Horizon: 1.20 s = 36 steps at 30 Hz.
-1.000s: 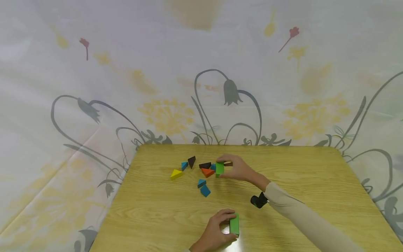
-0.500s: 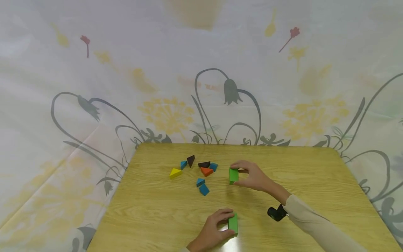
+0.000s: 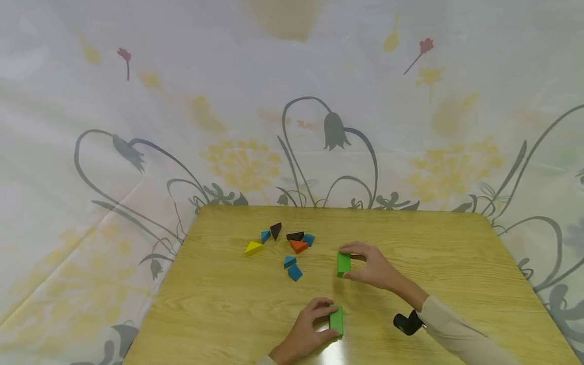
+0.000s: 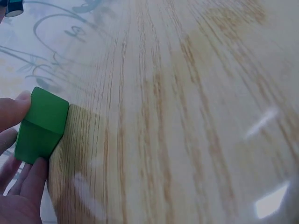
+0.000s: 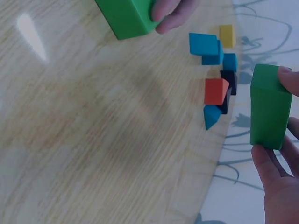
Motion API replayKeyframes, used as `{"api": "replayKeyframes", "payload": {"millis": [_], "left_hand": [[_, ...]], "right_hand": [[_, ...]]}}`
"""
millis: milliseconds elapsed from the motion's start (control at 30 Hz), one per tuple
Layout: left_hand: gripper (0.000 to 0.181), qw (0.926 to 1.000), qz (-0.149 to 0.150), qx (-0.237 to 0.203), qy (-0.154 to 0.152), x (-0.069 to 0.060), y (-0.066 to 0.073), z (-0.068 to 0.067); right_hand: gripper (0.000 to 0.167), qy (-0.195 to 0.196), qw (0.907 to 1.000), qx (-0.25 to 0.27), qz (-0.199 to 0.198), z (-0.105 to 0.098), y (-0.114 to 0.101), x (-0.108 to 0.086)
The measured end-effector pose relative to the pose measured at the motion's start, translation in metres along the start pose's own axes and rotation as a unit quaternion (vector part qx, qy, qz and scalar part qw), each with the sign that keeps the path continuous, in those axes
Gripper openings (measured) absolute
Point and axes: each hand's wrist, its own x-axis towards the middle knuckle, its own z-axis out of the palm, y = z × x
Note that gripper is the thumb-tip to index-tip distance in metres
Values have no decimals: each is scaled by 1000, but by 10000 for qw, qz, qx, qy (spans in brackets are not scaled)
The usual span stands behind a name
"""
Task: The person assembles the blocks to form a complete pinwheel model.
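Note:
Near the front of the table, my left hand (image 3: pixel 304 332) pinches a green block (image 3: pixel 336 321) between thumb and fingers; the left wrist view shows this green block (image 4: pixel 43 123) from close by. Farther back and to the right, my right hand (image 3: pixel 375 268) grips a second green block (image 3: pixel 344 264) by its two ends. In the right wrist view that second green block (image 5: pixel 270 107) stands between thumb and fingertips, and the left hand's green block (image 5: pixel 126 16) shows at the top. Left of the right hand lie a red block (image 3: pixel 298 246) and two blue blocks (image 3: pixel 295 272).
Several other small blocks lie at the back left, among them a yellow block (image 3: pixel 253 248) and a dark block (image 3: pixel 276 230). A black device (image 3: pixel 407 323) is at the right wrist. A patterned cloth (image 3: pixel 292 101) hangs behind the wooden table (image 3: pixel 205 309).
My right hand has carried its green block away from the coloured blocks, to the right and towards me. My left hand keeps hold of its block almost in place.

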Motion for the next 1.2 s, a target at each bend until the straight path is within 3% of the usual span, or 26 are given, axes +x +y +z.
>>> {"api": "replayKeyframes", "payload": {"millis": [300,600,867,1033,1200], "left_hand": [[45,9996,-27,-272,14,3,-3,1],[45,9978,-326,-584,-34,-2,-7,3],[44,9979,119,-630,97,-3,-9,6],[44,9979,162,-612,102,-3,-8,6],[44,9975,87,-686,163,-3,-6,5]], "right_hand": [[48,179,9998,68,-68,10,8,-9],[48,51,9991,416,-6,25,19,-18],[49,-18,9981,612,117,32,24,-26],[48,46,9982,590,-2,39,23,-31],[48,76,9973,707,162,46,12,-32]]}}
